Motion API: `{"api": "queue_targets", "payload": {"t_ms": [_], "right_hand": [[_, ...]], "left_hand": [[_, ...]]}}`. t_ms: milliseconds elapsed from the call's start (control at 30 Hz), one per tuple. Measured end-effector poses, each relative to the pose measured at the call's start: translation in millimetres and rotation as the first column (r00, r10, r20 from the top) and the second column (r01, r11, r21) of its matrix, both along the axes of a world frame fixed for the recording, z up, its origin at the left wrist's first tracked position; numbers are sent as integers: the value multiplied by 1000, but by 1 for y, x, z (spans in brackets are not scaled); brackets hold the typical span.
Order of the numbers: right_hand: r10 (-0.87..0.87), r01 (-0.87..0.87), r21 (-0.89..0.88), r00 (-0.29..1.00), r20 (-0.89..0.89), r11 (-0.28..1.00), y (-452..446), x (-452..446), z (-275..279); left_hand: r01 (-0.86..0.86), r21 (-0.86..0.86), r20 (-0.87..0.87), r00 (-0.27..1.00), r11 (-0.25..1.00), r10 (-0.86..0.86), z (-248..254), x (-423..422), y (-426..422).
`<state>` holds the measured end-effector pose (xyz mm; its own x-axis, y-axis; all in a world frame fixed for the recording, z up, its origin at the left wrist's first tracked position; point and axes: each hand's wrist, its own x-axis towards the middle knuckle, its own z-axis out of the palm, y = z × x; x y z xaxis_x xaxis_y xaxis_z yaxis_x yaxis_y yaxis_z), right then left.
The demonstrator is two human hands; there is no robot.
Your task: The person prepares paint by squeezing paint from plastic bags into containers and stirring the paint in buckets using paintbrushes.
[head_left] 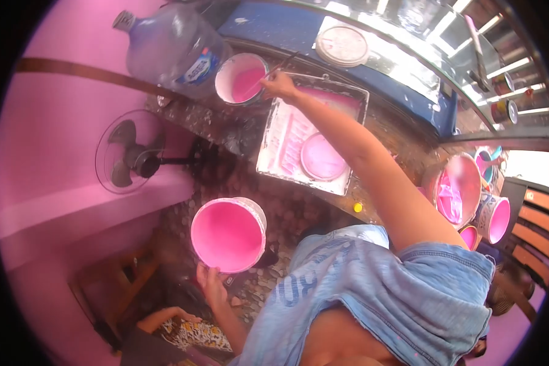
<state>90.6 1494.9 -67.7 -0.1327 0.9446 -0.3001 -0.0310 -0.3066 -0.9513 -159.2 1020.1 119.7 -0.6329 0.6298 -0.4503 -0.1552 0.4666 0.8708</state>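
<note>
My left hand grips the lower edge of a white bucket with pink paint inside, the fingers closed at its rim. My right arm stretches across a paint tray. At its end my right hand is closed beside the rim of a smaller white tub of pink paint. A thin dark stick-like thing shows at the right fingers; I cannot make out its kind. In the white, paint-smeared tray lies a round pink lid or tub, below my right forearm.
A large water jug stands behind the tub. A fan is on the left. A paint-marked lid lies at the back. Pink-stained containers crowd the right. Another person's arm shows at lower left.
</note>
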Motion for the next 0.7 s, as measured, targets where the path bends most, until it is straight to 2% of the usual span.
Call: {"api": "queue_targets", "payload": {"t_ms": [67,133,167,200,267,333,367,467,533,567,600,633,667,700], "right_hand": [[-135,140,31,982,-129,990,-2,2,0],[-86,86,-5,991,-97,996,6,5,-8],[-26,25,27,1000,7,999,8,8,-6],[28,-33,45,993,117,998,6,11,-4],[6,-6,-16,1000,-9,1000,-3,17,-4],[-107,95,-116,989,-99,989,-30,30,16],[-59,34,-122,977,-204,992,-48,42,25],[-29,44,34,930,-367,998,-140,108,67],[66,-34,145,973,-222,989,-218,179,106],[97,-55,185,970,-224,981,-255,212,108],[103,-82,151,986,-131,985,-294,252,128],[49,-27,228,995,-91,973,-325,288,130],[-106,52,243,971,214,969,-358,325,132],[-263,176,243,880,395,954,-388,357,146]], "left_hand": [[26,17,-7,1000,1000,-26,2,-2,-1],[44,44,-11,999,998,-44,14,11,3],[79,58,16,997,995,-80,16,11,2],[14,81,10,1000,997,-14,26,29,9],[68,112,55,996,991,-74,33,31,9],[157,130,60,984,979,-166,43,40,21],[188,141,62,978,972,-198,49,44,25],[372,183,71,918,910,-390,59,62,51],[393,191,75,908,899,-413,66,95,74],[472,186,82,866,862,-493,65,104,87],[483,210,88,857,850,-508,56,112,99],[524,206,140,820,827,-554,57,129,113],[566,242,107,792,788,-601,45,139,128],[619,252,128,741,744,-659,46,162,142]]}}
